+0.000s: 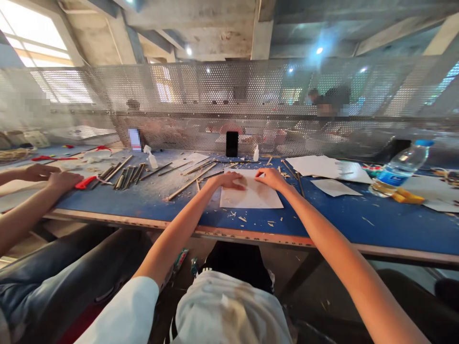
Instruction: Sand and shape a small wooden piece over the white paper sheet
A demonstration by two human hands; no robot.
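A white sheet of paper (251, 199) lies on the blue tabletop in front of me. Across its upper left part rests my left hand (229, 180), fingers stretched out flat on the surface. My right hand (269, 177) is at the sheet's upper right, thumb and fingers drawn together in a pinch. Whatever is between those fingertips, if anything, is too small to make out. Pale wood shavings (242, 219) are scattered around the sheet. Just beyond it are a small white bottle (256, 153) and an upright black phone (232, 144).
Several wooden sticks (190, 181) lie to the left, near a spray bottle (152, 158). A co-worker's hands (60, 180) are at far left by a red-handled tool (85, 182). Right stand paper sheets (315, 166) and a water bottle (401, 167). A perforated metal screen (201, 100) runs behind.
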